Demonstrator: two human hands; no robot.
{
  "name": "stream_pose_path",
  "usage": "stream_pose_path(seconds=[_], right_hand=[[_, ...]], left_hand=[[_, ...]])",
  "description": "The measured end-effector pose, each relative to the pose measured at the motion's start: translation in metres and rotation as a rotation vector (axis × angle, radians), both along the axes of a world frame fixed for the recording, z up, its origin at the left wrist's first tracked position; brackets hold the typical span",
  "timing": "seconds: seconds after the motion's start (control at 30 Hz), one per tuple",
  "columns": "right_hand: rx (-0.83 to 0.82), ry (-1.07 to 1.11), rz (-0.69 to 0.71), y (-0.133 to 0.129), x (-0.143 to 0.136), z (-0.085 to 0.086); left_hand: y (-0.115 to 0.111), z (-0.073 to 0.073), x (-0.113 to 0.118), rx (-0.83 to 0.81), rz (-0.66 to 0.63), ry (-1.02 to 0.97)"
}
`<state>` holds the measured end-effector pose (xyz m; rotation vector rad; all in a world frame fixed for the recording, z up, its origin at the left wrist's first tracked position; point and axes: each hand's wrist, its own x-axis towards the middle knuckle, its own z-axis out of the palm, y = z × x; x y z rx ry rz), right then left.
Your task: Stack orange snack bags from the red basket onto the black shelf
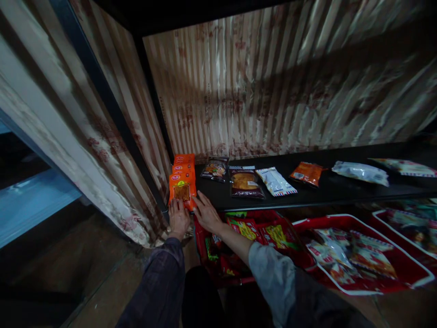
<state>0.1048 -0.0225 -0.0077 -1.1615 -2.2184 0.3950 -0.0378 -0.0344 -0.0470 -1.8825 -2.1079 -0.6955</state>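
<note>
Orange snack packets [184, 175] lie overlapped in a row at the left end of the black shelf. The nearest one has a clear window with brown sticks inside. My left hand [179, 218] rests on the front end of this nearest packet, fingers stretched out flat. Against the packet's right edge, my right hand [207, 215] reaches with fingers extended and somewhat spread. Neither hand is wrapped round anything that I can see. Just right of the row lies a dark snack packet [215, 169], and beside that a brown packet with a round window [244, 183].
Farther right on the shelf [218, 200] are a white packet [276, 181], an orange-red packet [306, 174] and a silvery packet [360, 172]. Below stand red baskets [409, 273] holding packets. A striped curtain [221, 91] hangs behind; a dark post [155, 100] rises at the left.
</note>
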Motion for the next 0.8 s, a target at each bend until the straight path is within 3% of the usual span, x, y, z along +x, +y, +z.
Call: stream_pose_path(seconds=[0.13, 0.27, 0.5, 0.8], right_hand=[[-0.107, -0.050, -0.081, 0.042, -0.029, -0.002], [-0.187, -0.049, -0.162, 0.062, -0.046, -0.014], [-0.149, -0.026, -0.269, 0.062, -0.060, -0.024], [-0.120, -0.008, -0.299, 0.063, -0.061, -0.024]], left_hand=[[0.007, 0.001, 0.000, -0.022, 0.019, -0.027], [0.014, 0.002, -0.004, -0.030, 0.010, -0.066], [0.026, 0.005, -0.009, 0.000, -0.025, -0.153], [0.055, 0.019, -0.008, -0.013, 0.141, -0.220]])
